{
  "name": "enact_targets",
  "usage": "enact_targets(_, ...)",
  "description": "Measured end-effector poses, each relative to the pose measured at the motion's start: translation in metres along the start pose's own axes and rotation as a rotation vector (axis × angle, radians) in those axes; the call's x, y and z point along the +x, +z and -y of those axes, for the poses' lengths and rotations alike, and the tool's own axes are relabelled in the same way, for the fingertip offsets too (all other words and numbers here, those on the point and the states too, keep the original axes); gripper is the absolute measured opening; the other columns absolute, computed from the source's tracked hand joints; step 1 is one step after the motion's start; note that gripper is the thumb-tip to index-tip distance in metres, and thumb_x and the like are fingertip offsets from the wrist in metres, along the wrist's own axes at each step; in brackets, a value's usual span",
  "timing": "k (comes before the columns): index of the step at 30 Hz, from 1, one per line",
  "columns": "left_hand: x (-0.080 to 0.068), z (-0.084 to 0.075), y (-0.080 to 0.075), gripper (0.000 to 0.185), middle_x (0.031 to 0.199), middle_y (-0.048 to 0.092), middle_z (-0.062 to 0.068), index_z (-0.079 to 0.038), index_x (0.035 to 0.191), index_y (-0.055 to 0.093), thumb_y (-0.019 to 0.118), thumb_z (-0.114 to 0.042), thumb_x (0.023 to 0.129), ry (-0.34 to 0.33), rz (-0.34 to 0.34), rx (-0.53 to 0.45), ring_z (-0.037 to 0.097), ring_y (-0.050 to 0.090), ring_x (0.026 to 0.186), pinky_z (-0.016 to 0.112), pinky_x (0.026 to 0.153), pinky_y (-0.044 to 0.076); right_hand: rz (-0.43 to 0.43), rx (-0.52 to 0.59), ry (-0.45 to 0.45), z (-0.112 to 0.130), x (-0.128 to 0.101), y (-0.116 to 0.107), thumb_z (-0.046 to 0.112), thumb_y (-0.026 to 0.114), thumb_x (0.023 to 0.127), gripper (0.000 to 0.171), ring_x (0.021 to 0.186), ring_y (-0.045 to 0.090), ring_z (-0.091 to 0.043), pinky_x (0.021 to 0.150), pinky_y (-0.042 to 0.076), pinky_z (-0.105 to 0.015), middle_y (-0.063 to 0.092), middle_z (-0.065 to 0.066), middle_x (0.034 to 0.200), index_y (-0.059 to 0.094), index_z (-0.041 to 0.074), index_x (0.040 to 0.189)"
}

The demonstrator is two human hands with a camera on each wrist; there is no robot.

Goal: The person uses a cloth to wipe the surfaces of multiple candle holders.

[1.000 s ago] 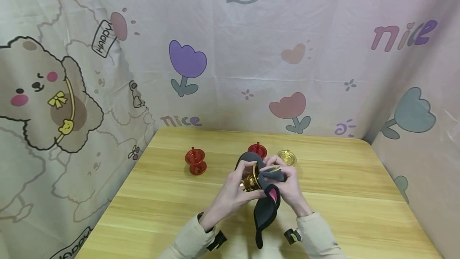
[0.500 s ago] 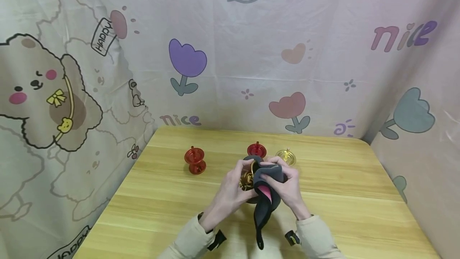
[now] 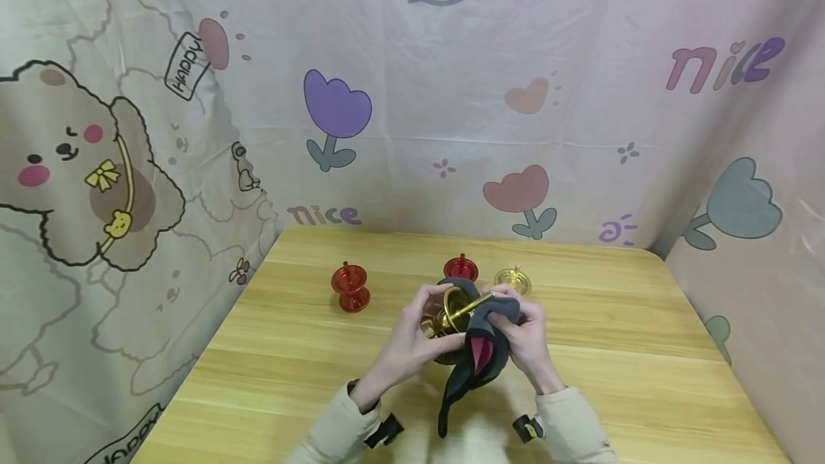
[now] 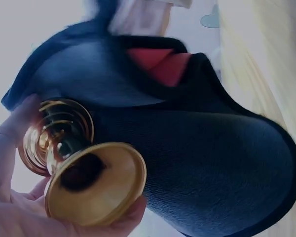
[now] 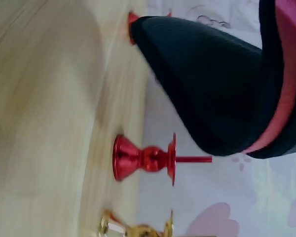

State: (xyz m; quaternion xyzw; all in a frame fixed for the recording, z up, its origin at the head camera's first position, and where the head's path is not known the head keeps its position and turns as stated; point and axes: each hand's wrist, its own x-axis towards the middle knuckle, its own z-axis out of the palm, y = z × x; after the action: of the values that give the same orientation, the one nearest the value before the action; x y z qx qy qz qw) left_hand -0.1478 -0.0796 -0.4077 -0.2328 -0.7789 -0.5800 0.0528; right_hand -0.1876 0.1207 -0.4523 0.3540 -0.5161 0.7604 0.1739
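Above the wooden table [image 3: 271,349], the left hand [image 3: 412,339] grips a gold candlestick [image 3: 451,310]. The right hand [image 3: 525,339] holds a dark cloth [image 3: 480,356], with fingers curled, against it. Two red candlesticks [image 3: 351,289] and another gold one [image 3: 513,279] stand behind.

Counting them up: four metal candle holders in all, two red and two gold. One red holder [image 3: 351,289] stands alone to the left on the wooden table [image 3: 258,349], the second red holder [image 3: 460,268] and a gold holder [image 3: 513,279] stand side by side at the back, and the other gold holder [image 3: 451,310] is up in the hands. There is one dark cloth [image 3: 477,360] with a pink lining, and two hands, left hand [image 3: 412,339] and right hand [image 3: 525,335].
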Motion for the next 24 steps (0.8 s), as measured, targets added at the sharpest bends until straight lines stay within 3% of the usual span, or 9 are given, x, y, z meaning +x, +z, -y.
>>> enact_targets(5,0.0,0.002,-0.004,0.061,0.123,0.068,0.014,-0.01,0.138,0.05,0.08,-0.013,0.085,-0.06,0.018,-0.081,0.021,0.064,0.106,0.026,0.085,0.053,0.095,-0.187,-0.171,0.003,-0.001,-0.005,-0.011,0.077,0.078,0.026,0.112,0.069,-0.017,0.102,0.053,-0.028,0.076,-0.005,0.114,0.076,-0.005,0.103)
enact_targets(14,0.0,0.004,-0.007,0.056,0.127,0.067,0.02,-0.005,0.137,0.051,0.077,-0.012,0.089,-0.077,0.034,-0.136,0.027,0.065,0.111,0.03,0.091,0.053,0.311,-0.281,-0.407,0.008,0.002,-0.002,0.002,0.076,0.087,0.026,0.118,0.066,-0.028,0.108,0.051,-0.032,0.072,-0.023,0.113,0.071,-0.011,0.109)
enact_targets(19,-0.001,0.002,-0.007,0.056,0.13,0.065,0.02,-0.006,0.139,0.05,0.076,-0.013,0.089,-0.102,0.045,-0.175,0.03,0.065,0.113,0.03,0.093,0.054,0.32,-0.335,-0.533,0.008,0.007,0.0,-0.001,0.071,0.091,0.021,0.116,0.066,-0.031,0.106,0.052,-0.033,0.071,-0.025,0.11,0.071,-0.014,0.107)
enact_targets(24,0.0,0.003,-0.006,0.056,0.133,0.065,0.02,-0.005,0.14,0.049,0.075,-0.017,0.092,-0.181,0.089,-0.322,0.019,0.067,0.11,0.028,0.088,0.057,0.299,-0.298,-0.53,0.006,0.009,-0.003,-0.007,0.068,0.09,0.017,0.115,0.068,-0.03,0.105,0.053,-0.035,0.072,-0.025,0.108,0.071,-0.012,0.106)
